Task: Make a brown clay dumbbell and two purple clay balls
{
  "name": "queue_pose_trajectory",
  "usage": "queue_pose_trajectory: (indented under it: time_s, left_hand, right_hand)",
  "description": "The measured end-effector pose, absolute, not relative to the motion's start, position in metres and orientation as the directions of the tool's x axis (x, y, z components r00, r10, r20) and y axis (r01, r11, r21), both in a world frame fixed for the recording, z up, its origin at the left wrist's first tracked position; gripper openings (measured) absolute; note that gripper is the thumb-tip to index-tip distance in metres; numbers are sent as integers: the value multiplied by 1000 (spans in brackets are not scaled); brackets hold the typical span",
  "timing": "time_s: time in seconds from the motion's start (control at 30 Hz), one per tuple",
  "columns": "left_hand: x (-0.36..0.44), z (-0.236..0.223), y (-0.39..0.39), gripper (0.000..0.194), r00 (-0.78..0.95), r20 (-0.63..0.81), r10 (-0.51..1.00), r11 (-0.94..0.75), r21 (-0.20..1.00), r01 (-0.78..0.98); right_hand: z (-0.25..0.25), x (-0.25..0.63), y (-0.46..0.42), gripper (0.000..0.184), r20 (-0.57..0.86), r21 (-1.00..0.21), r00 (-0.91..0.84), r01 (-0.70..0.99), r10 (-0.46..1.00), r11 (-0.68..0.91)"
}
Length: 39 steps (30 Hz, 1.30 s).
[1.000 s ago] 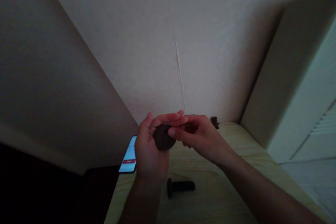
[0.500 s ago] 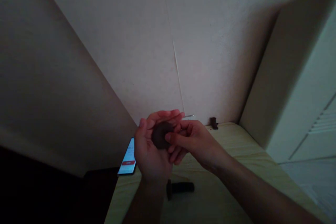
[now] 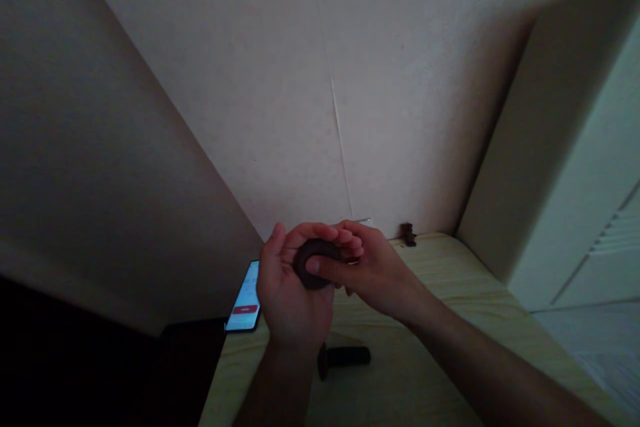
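Observation:
A dark brown round lump [image 3: 320,248], which looks like modelling clay, lies in the palm of my left hand [image 3: 295,310]. The left fingers curl over its far side, and the left thumb points up beside it. My right hand [image 3: 375,270] grips the lump from the right, its thumb pressed across the top. Most of the right fingers are hidden behind the lump and the left fingers. On the table below the hands lies a dark piece with a rod-like body and a wider disc end [image 3: 345,355].
The wood-grain table [image 3: 450,287] stands against a pale wall. A lit phone [image 3: 244,300] lies at its left edge. Toward the back are a small dark brown piece [image 3: 409,235] and a thin metallic stick [image 3: 363,220]. A pale cabinet [image 3: 560,167] rises on the right.
My right thumb has slid left, from the lump's edge to across its middle. The left fingers have curled further over it, and the right fingers have gone behind.

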<state>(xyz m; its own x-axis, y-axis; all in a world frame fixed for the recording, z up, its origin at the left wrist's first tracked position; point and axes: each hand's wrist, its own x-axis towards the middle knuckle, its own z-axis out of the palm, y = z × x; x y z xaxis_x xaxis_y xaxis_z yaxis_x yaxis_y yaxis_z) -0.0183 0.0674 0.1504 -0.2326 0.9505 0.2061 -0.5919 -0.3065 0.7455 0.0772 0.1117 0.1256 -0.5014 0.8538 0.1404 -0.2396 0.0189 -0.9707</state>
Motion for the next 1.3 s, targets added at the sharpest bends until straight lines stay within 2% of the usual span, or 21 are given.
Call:
queue_pose_trajectory:
  time_s: [0.47,0.8,1.03,1.3]
  left_hand:
    - [-14,151,64,59,-291,177,940,-322,742,-588]
    - [-13,151,64,58,-320,209,924,-363,744,-561]
    - [-12,151,63,59,-331,201,922,-365,736,-570]
    - [-17,149,64,58,-314,238,919,-388,684,-618]
  right_hand:
    - [124,75,108,29,187,-949,-525,-315,830,15]
    - [122,74,110,28,207,-935,-552,-356,808,-4]
    - [122,73,110,30,186,-948,-553,-318,812,1]
    - [121,74,111,34,218,-904,-611,-420,761,-79]
